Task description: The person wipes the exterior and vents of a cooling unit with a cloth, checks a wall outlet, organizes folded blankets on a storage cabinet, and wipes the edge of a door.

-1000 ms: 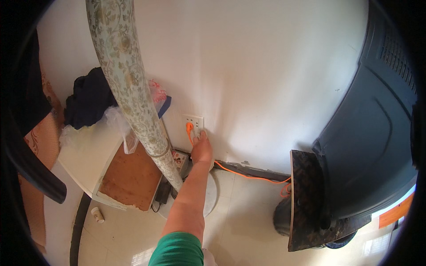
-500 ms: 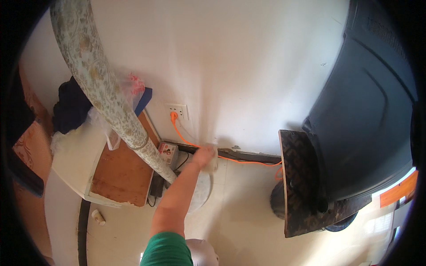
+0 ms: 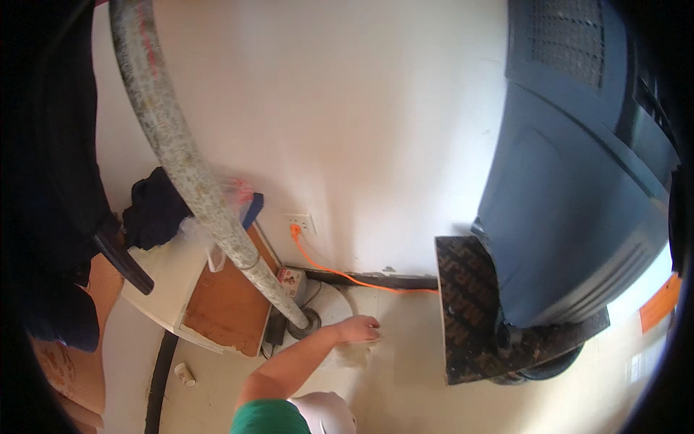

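My left hand (image 3: 358, 330), at the end of a bare forearm with a green sleeve, is low over the pale tiled floor. Its fingers are closed on a pale, thin cloth (image 3: 352, 354) that hangs below them, slightly blurred. Beside the hand is the round white base (image 3: 334, 302) of a tall pole (image 3: 210, 206) wrapped in a floral pattern. Beyond the hand, an orange cable (image 3: 340, 273) runs from a wall socket (image 3: 298, 220) along the dark skirting. My right hand is outside the picture.
At left stands a cabinet (image 3: 224, 311) with a brown panel, dark cloth and a plastic bag on top. A paper cup (image 3: 184, 374) lies on the floor. A large dark grey plastic unit (image 3: 571, 210) rests on a dark board (image 3: 470, 311) at right.
My left hand has moved from the skirting toward me and down onto the floor area, still holding the cloth. The whole view has shifted, showing more of the dark things at left.
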A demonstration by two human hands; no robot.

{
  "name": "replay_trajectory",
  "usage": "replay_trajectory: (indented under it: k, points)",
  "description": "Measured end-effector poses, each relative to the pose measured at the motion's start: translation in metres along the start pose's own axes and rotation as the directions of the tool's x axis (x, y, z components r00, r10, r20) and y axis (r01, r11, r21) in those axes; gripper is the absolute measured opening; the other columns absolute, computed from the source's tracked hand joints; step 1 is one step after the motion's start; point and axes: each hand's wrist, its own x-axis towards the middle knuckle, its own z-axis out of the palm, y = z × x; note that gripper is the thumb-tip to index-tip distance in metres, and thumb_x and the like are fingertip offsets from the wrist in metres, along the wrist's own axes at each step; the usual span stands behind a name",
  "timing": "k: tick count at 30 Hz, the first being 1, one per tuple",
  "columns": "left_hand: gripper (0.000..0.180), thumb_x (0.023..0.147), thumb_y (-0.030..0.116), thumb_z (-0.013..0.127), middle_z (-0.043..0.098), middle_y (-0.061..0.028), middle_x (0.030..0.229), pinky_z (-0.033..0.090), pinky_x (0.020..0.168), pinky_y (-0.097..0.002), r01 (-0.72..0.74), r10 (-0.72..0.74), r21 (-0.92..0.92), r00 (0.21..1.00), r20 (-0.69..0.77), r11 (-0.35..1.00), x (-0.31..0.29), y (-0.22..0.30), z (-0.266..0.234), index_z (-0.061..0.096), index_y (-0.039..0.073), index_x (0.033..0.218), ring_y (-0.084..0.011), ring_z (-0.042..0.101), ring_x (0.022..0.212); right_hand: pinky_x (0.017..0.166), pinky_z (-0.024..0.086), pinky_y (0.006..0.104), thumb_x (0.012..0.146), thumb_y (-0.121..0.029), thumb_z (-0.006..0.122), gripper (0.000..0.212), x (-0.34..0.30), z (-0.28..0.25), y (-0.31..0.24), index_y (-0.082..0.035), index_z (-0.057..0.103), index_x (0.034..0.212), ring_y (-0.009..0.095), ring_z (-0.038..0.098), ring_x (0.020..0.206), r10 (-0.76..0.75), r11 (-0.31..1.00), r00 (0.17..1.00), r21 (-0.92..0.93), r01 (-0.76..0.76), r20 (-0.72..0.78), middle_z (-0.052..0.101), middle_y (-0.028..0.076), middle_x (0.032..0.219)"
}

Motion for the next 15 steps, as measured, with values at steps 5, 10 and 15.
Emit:
replay_trajectory:
  k: [5,10,15]
  points:
    - [0.042,0.074,0.028,0.056,0.061,-0.0175,0.096,0.045,0.077,-0.034,0.161,-0.19,-0.222,0.975,-0.115,0.962,0.007,-0.037,0.011,0.058,-0.001,0.104,-0.027,0.058,0.088,0.078,0.046,0.0405,0.078,-0.027,0.05,0.035,0.003,-0.013,-0.004,-0.008,0.058,0.107,0.033,0.057,0.09,-0.04,0.998,0.999,0.054,0.042,-0.031,0.061,0.017,0.098]
    - [0.04,0.075,0.031,0.055,0.061,-0.0182,0.096,0.045,0.076,-0.0353,0.24,-0.267,-0.141,0.939,-0.218,0.96,0.005,-0.027,0.008,0.059,0.0,0.101,-0.0286,0.058,0.087,0.079,0.046,0.0397,0.078,-0.029,0.051,0.036,-0.004,-0.009,0.002,-0.008,0.058,0.107,0.032,0.057,0.091,-0.004,0.99,0.998,0.142,0.012,-0.061,0.06,0.017,0.1]
    - [0.048,0.079,0.046,0.045,0.06,-0.0191,0.093,0.042,0.082,-0.0387,-0.02,-0.043,0.338,0.983,0.177,0.941,0.029,-0.03,0.028,0.06,0.003,0.096,-0.0327,0.055,0.091,0.084,0.044,0.0388,0.08,-0.032,0.05,0.038,-0.016,-0.01,0.001,-0.01,0.057,0.109,0.031,0.055,0.097,0.092,0.993,0.996,0.081,-0.09,-0.016,0.059,0.014,0.106]
